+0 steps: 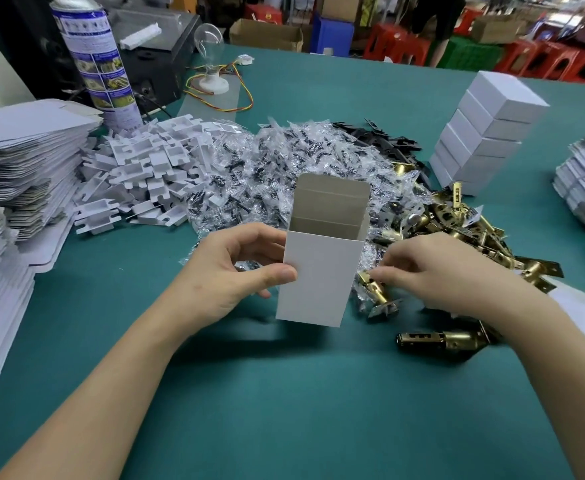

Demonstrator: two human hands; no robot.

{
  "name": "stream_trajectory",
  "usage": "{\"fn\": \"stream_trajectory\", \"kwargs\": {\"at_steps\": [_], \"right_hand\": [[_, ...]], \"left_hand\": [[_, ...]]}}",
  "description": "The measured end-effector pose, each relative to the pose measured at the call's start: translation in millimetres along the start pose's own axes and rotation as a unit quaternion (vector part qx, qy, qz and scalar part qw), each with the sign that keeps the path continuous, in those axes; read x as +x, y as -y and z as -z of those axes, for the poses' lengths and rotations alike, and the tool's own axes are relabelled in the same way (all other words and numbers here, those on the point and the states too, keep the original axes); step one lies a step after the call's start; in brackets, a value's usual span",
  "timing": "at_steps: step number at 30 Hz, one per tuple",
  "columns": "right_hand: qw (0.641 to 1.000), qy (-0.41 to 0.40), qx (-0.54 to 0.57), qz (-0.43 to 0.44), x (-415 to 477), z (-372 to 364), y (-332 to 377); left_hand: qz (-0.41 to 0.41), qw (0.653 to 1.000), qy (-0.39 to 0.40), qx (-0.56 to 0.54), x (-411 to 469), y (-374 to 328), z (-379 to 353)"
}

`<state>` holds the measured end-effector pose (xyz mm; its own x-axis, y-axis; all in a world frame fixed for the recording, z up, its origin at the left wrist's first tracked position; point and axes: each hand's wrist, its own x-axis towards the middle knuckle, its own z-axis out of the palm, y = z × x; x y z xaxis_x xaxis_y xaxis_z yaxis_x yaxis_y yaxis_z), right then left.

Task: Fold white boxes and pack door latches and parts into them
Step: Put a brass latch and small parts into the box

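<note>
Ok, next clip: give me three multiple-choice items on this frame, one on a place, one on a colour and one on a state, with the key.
1. Where does the spray can stand?
A. far left, behind the flat box blanks
B. far right, lying on its side
C. at the near edge, in front of the arms

2. What colour is the table surface?
A. red
B. teal green
C. white

3. The left hand holds the white box while the right hand pinches a brass latch. How is the box's top?
A. taped shut
B. crushed flat
C. open, flap standing up

Key: 1 A, the can rises upright at the far left past the blanks; 2 B, the bare surface around the arms is teal green; 3 C, the grey inside shows below the raised flap.
</note>
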<state>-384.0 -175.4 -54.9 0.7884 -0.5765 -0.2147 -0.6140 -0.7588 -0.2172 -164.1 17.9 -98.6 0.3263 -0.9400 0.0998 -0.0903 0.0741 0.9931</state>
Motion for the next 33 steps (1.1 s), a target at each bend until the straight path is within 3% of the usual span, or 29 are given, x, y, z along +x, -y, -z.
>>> {"fn": "stream_trajectory", "kwargs": {"at_steps": [5, 8, 12, 16, 19, 24, 27, 30, 32, 33], "right_hand": [[0.999, -0.023, 0.003, -0.035, 11, -8, 13], [0.997, -0.033, -0.051, -0.037, 12, -15, 21], [0.997, -0.006, -0.066, -0.032, 13, -12, 23], [0.997, 0.042, 0.059, -0.026, 11, 2, 9], [0.978, 0.067, 0.199, -0.010, 7, 17, -3], [0.911, 0.040, 0.409, 0.024, 6, 33, -14], [0.807, 0.036, 0.590, 0.018, 11, 28, -13], [0.711, 0.045, 0.699, 0.053, 10, 26, -9], [0.675, 0.015, 0.734, 0.075, 7, 30, -3], [0.674, -0.009, 0.733, 0.089, 7, 33, 2]], "left_hand": [[-0.002, 1.000, 0.015, 0.021, 1, 0, -1], [-0.011, 0.999, 0.020, 0.032, -1, 0, 0], [-0.011, 0.997, 0.028, 0.070, -1, -1, 1], [-0.003, 0.996, 0.020, 0.085, -2, -2, 3], [0.001, 0.996, 0.014, 0.093, -2, -3, 3], [0.009, 0.996, 0.001, 0.094, -3, -5, 4], [0.009, 0.996, 0.004, 0.094, -3, -4, 5], [0.009, 0.995, -0.002, 0.097, -2, -2, 6], [0.010, 0.995, -0.013, 0.094, -1, -1, 6], [0.009, 0.995, -0.019, 0.093, -1, -1, 6]]}}
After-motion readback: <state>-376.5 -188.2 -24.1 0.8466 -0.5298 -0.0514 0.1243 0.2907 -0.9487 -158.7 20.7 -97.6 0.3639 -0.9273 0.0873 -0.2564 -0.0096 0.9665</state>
